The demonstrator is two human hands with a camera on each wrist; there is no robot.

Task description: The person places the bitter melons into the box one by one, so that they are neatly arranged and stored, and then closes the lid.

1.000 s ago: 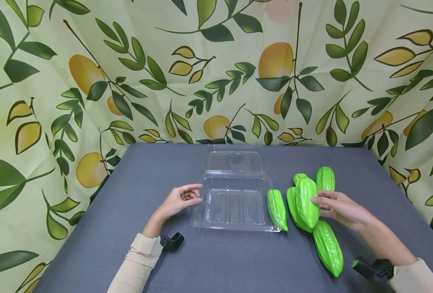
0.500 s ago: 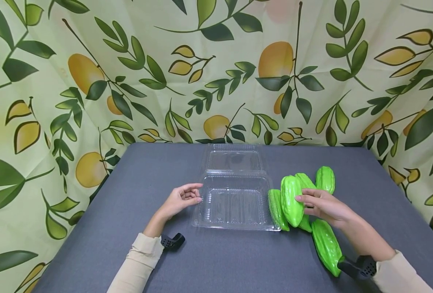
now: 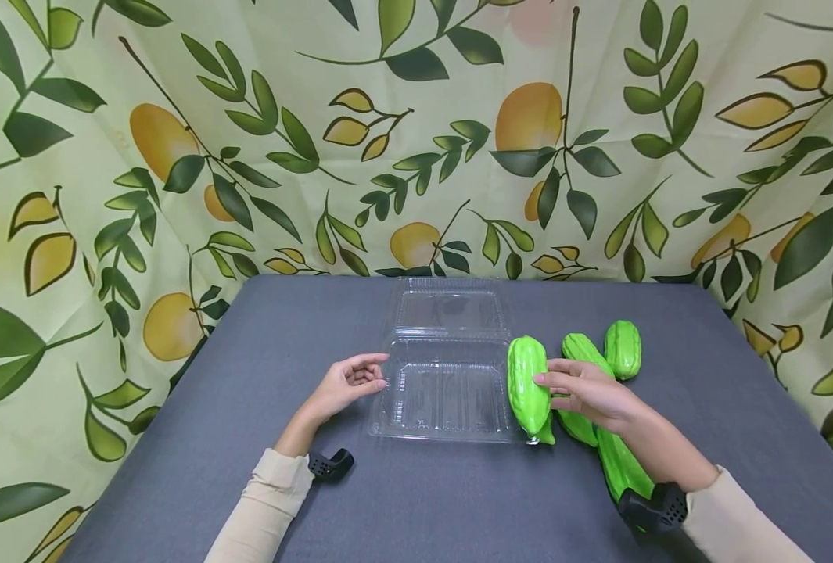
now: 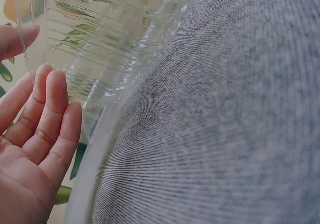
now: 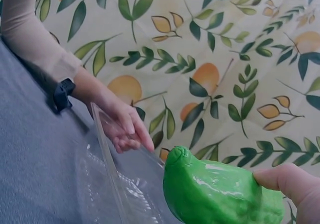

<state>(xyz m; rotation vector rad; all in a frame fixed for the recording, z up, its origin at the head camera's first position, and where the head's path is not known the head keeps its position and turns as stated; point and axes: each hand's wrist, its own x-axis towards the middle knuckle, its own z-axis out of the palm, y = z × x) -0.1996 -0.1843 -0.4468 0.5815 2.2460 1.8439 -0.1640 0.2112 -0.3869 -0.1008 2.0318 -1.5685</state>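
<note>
1. The right hand (image 3: 595,395) pinches a green gourd (image 3: 528,383) between thumb and fingers, above the plastic box's (image 3: 444,437) right edge.
2. The left hand (image 3: 346,385) has a slack grip, thumb and fingers parted, at the box's left rim; whether they touch it is hard to tell.
3. More gourds (image 3: 623,349) lie right of the box on the worktop (image 3: 416,500).

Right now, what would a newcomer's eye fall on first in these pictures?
Probably the shiny green gourd, held by the right hand at the right side of the open clear container. Then perhaps the leaf-patterned curtain behind the grey table, and the left hand at the container's left edge.
</note>
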